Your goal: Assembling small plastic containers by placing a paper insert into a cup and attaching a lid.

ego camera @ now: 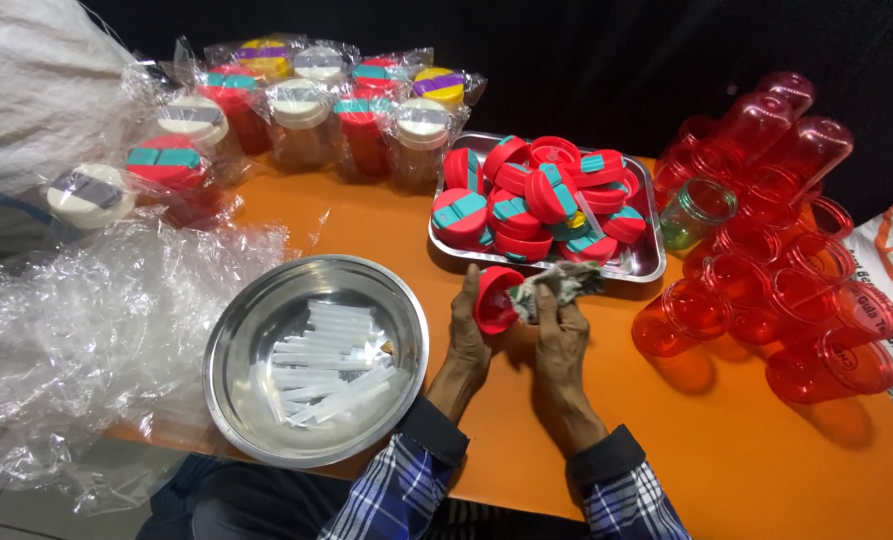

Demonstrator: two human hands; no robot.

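Many red lids [542, 197] lay heaped in the steel tray [649, 262] unwiped while my left grip [470, 335] clasped one red lid [495, 298] above the orange tabletop [727, 440] and my right grip [559, 330] pinched the cloth [555, 285] against it.

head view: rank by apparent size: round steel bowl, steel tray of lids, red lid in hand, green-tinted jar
1. round steel bowl, though it sits nearer the camera
2. steel tray
3. and 4. green-tinted jar and red lid look alike; unranked
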